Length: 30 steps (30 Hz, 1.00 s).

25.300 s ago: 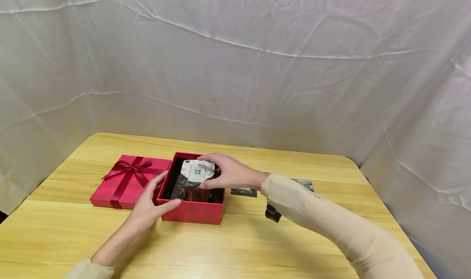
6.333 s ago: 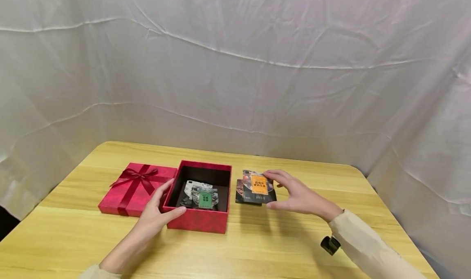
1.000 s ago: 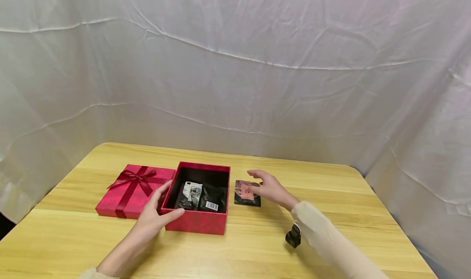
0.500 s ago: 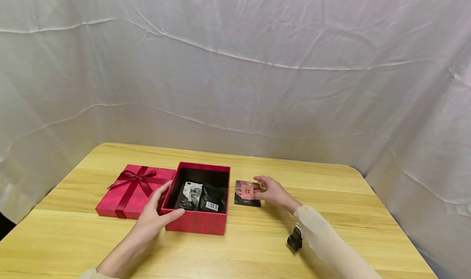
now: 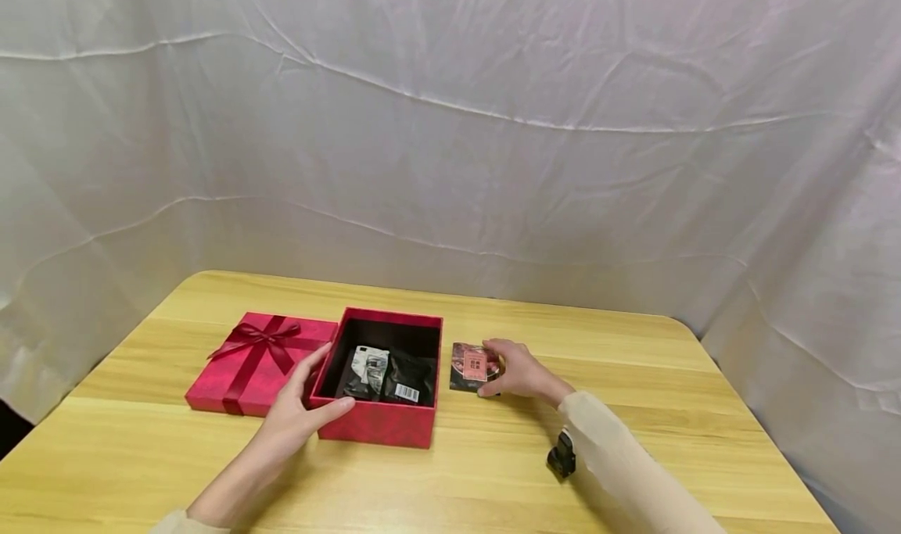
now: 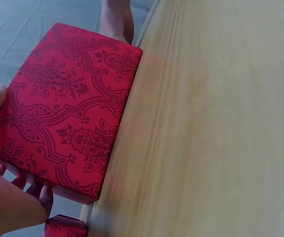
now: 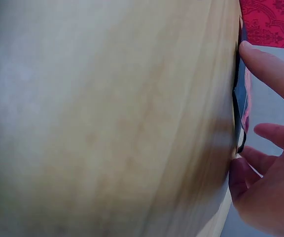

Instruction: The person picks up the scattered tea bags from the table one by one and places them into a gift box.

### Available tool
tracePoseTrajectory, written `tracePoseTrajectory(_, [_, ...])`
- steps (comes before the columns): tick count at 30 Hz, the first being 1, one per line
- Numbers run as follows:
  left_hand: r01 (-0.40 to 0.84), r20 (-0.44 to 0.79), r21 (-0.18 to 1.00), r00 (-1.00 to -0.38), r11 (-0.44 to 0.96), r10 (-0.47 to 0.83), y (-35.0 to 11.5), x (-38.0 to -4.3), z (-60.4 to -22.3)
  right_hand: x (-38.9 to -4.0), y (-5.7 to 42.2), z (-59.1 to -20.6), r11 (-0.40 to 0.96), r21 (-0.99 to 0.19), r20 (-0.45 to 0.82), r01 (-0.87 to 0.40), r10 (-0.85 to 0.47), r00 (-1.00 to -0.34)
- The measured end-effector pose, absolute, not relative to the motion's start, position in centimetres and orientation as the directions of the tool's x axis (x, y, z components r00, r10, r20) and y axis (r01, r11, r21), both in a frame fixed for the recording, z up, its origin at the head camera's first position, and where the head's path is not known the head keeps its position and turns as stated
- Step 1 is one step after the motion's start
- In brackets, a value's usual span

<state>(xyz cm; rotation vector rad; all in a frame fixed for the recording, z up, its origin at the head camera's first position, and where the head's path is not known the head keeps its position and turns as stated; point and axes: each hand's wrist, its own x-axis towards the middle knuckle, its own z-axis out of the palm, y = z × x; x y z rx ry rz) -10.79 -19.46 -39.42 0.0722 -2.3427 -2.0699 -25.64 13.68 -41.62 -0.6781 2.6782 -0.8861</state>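
In the head view my left hand grips the near left corner of an open red gift box, thumb over the front rim and fingers along the left side. Inside lie several tea sachets: a white-and-black one and a black one with its barcode up; any below are hidden. My right hand holds a dark tea sachet with a pink label by its near and far edges. This sachet lies on the table beside the box. The right wrist view shows its edge between thumb and fingers.
The red box lid with a dark red ribbon bow lies left of the box. All stands on a wooden table. A pale cloth hangs behind and at the sides. A small black camera sits at my right wrist.
My right hand has come down to the pink-labelled sachet and now takes it by its edges. Earlier, several sachets went from the table into the box. My left hand stays on the box.
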Motion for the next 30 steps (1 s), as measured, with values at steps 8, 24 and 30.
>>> tracePoseTrajectory(8, [-0.031, -0.027, 0.994, -0.999, 0.105, -0.036, -19.46, -10.86, -39.22, -25.67, 13.65, -41.72, 0.716, -0.585, -0.063, -0.381, -0.508, -0.859])
tracePoseTrajectory(24, [-0.032, -0.029, 0.995, -0.999, 0.092, -0.040, -19.40, -10.78, -39.37, -25.65, 13.36, -41.85, 0.710, -0.616, -0.005, -0.341, -0.437, -0.900])
tracePoseTrajectory(30, [-0.041, -0.038, 0.996, -0.998, 0.074, -0.043, -19.33, -10.82, -39.48, -25.76, 13.52, -42.04, 0.611, -0.720, 0.037, -0.328, -0.439, -0.898])
